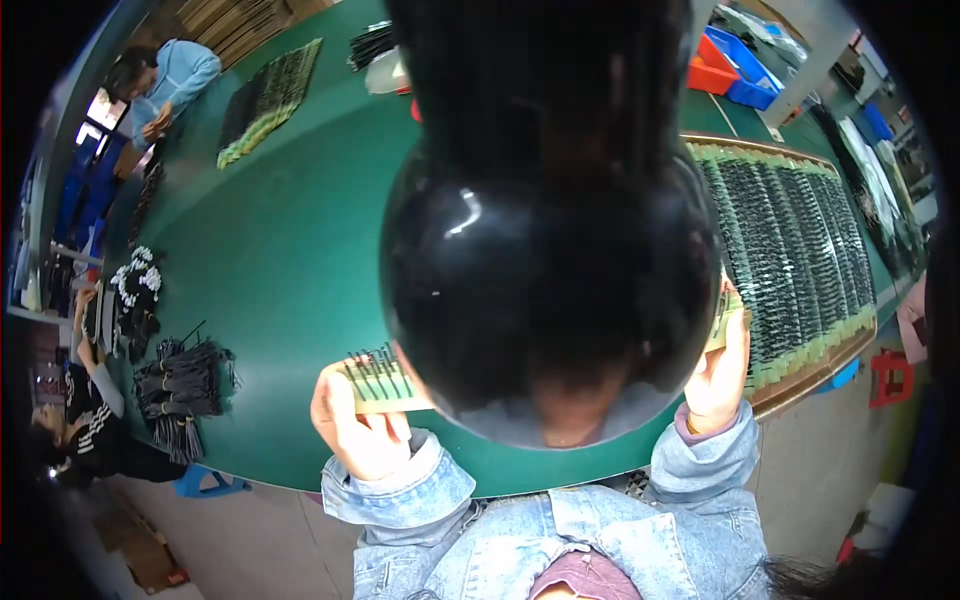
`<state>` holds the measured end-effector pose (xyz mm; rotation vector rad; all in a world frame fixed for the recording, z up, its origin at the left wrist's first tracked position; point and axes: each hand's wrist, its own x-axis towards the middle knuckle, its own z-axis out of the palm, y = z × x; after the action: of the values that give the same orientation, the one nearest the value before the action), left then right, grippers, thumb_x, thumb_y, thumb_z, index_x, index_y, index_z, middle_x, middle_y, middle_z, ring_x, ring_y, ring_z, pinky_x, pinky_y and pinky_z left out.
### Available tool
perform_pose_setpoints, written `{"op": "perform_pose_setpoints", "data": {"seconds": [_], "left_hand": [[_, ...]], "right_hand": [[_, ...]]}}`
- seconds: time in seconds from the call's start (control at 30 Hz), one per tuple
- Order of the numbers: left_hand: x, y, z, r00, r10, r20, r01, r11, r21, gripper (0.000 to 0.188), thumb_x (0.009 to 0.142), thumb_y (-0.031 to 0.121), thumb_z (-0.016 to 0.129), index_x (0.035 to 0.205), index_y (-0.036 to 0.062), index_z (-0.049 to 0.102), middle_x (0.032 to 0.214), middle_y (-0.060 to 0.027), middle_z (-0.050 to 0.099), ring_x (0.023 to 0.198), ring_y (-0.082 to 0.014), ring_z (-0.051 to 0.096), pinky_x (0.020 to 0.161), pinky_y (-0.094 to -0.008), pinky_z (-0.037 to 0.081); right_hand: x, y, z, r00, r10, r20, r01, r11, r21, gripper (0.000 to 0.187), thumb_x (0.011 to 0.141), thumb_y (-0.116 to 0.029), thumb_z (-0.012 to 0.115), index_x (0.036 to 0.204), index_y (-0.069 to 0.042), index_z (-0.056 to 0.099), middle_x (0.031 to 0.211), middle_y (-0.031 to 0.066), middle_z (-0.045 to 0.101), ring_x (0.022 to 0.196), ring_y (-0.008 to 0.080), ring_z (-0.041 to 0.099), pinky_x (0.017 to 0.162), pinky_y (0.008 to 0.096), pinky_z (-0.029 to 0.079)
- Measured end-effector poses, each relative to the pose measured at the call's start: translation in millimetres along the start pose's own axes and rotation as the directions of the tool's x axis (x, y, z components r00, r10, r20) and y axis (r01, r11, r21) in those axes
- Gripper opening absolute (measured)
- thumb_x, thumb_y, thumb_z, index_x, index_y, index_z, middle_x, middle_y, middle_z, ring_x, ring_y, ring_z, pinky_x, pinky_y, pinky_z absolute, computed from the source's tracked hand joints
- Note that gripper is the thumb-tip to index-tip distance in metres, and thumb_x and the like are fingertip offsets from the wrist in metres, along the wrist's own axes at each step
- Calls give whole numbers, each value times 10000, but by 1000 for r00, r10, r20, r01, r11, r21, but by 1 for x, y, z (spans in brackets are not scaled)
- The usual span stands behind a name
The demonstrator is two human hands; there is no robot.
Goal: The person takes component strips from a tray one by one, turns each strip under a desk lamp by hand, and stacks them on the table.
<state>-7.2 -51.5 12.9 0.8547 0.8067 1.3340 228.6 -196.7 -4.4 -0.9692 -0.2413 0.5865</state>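
Observation:
A large glossy black round object (pixel 545 250) fills the middle of the view and hides what lies between my hands. My left hand (pixel 355 425) grips the left end of a pale green strip (pixel 380 385) that carries a row of thin black parts. At the right, my right hand (pixel 718 375) holds the other visible end of a pale green strip (pixel 728 315). Whether the two ends belong to one strip is hidden. Both hands hover over the near edge of the green table (pixel 290 260). Denim sleeves cover my forearms.
A wooden tray (pixel 800 250) packed with rows of green strips and black parts lies at the right. Black tasselled bundles (pixel 185 385) sit at the left. Other people work at the far left edge (pixel 165 85) and lower left (pixel 85 420). Red and blue bins (pixel 735 70) stand behind.

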Motion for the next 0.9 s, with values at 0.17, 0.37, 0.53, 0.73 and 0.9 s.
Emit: {"op": "perform_pose_setpoints", "data": {"seconds": [0.17, 0.37, 0.53, 0.73, 0.9], "left_hand": [[-1, -2, -4, 998, 55, -33, -55, 998, 8, 258, 848, 188, 399, 755, -43, 464, 547, -95, 495, 285, -89, 363, 238, -184, 263], [-4, 4, 8, 992, -61, 111, 58, 998, 35, 215, 843, 152, 404, 756, -36, 462, 504, -70, 471, 284, -60, 331, 246, -187, 256], [0, 9, -5, 907, -234, 351, 93, 923, 374, 146, 807, 91, 429, 793, -53, 449, 606, -144, 535, 401, -186, 496, 339, -240, 401], [-5, 19, -26, 771, -433, 467, 258, 883, 393, 92, 782, 41, 450, 785, -51, 460, 679, -189, 570, 471, -194, 548, 444, -244, 448], [-31, 21, -50, 458, -732, 504, 421, 678, 602, 184, 768, 39, 506, 926, -20, 436, 699, -109, 568, 516, -161, 552, 485, -268, 458]], "right_hand": [[-2, -1, -1, 978, -100, 184, 141, 964, -225, 382, 875, -220, 340, 1172, 21, 343, 1101, 69, 447, 769, 84, 494, 536, 168, 399], [4, 3, 7, 969, -222, 104, 243, 927, -287, 363, 879, -196, 332, 1177, 12, 348, 1030, 70, 490, 780, 80, 499, 585, 169, 428], [16, 3, -9, 990, 139, 8, -138, 967, 214, 294, 873, -245, 370, 1073, -50, 461, 771, -13, 525, 469, 23, 343, 423, 149, 322], [21, 9, -15, 987, 155, 37, -159, 978, 133, 283, 862, -244, 401, 1051, -58, 499, 852, -38, 533, 511, -9, 373, 405, 129, 297], [10, 4, -3, 964, 168, 204, -134, 976, -173, 271, 855, -211, 401, 1026, -29, 504, 994, 25, 531, 548, 0, 405, 411, 137, 304]]}}
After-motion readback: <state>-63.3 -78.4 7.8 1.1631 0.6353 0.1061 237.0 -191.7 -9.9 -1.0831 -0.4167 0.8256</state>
